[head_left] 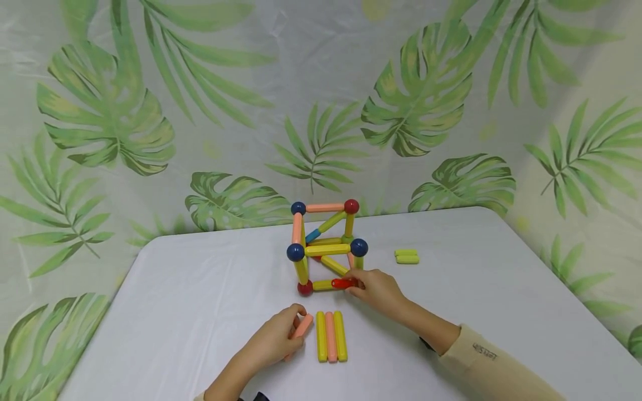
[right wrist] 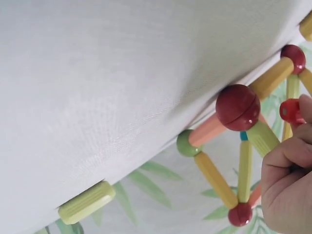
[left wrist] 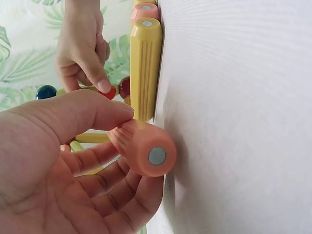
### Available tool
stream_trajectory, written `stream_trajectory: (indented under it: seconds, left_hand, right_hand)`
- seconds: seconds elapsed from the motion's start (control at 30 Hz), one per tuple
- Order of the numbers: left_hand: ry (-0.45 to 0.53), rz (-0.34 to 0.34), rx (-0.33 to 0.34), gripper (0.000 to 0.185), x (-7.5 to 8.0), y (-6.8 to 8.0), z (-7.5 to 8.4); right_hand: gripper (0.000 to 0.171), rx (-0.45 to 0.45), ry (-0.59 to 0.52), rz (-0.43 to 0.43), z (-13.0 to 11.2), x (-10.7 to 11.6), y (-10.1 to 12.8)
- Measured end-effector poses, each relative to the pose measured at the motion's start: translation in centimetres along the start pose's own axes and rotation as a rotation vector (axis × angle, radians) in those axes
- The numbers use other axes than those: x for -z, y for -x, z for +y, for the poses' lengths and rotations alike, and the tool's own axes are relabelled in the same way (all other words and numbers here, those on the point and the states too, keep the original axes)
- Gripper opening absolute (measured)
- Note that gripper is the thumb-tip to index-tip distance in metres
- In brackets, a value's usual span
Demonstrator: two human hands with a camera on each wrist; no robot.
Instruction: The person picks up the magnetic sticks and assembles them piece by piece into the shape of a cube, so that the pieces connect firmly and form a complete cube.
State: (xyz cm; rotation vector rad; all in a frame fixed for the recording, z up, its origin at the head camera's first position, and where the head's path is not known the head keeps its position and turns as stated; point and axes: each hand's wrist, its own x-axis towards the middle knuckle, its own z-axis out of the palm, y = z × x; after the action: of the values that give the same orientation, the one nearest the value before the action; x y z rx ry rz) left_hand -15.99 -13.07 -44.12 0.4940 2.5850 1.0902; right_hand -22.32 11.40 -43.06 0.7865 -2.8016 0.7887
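Observation:
A cube frame of coloured rods and balls [head_left: 326, 248] stands mid-table. My right hand [head_left: 373, 288] pinches a red rod [head_left: 343, 283] at the frame's front bottom edge; in the right wrist view the red rod [right wrist: 291, 110] shows by my fingers, close to a dark red ball [right wrist: 238, 107]. My left hand [head_left: 276, 337] grips a salmon rod [head_left: 302, 327], tilted on the table beside a row of three rods [head_left: 331, 336]. In the left wrist view the salmon rod [left wrist: 144, 148] sits between my thumb and fingers, next to a yellow rod [left wrist: 145, 66].
Two light green rods [head_left: 407, 256] lie to the right of the frame, one light green rod [right wrist: 87, 202] showing in the right wrist view. The white table [head_left: 200, 289] ends at a leaf-print backdrop [head_left: 150, 111] behind and to the right.

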Motion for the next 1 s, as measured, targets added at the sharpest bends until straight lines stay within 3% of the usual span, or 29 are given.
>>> stream_trajectory:
  seconds: [0.43, 0.67, 0.9, 1.0]
  left_hand:
    - [0.019, -0.024, -0.018, 0.042, -0.1, 0.0, 0.1]
    - [-0.011, -0.006, -0.037, 0.042, 0.1, -0.1, 0.3]
    - [-0.100, 0.144, -0.171, 0.045, 0.6, -0.6, 0.8]
    - [-0.070, 0.241, -0.246, 0.045, 0.6, -1.3, 1.1]
  right_hand:
    - [0.023, -0.038, 0.180, 0.024, 0.4, -1.0, -0.5]
    - [0.035, -0.012, 0.239, 0.040, 0.3, -0.7, -0.3]
    - [0.032, 0.087, 0.168, 0.091, 0.4, 0.0, 0.1]
    - [0.030, 0.153, 0.138, 0.136, 0.6, 0.2, 0.3]
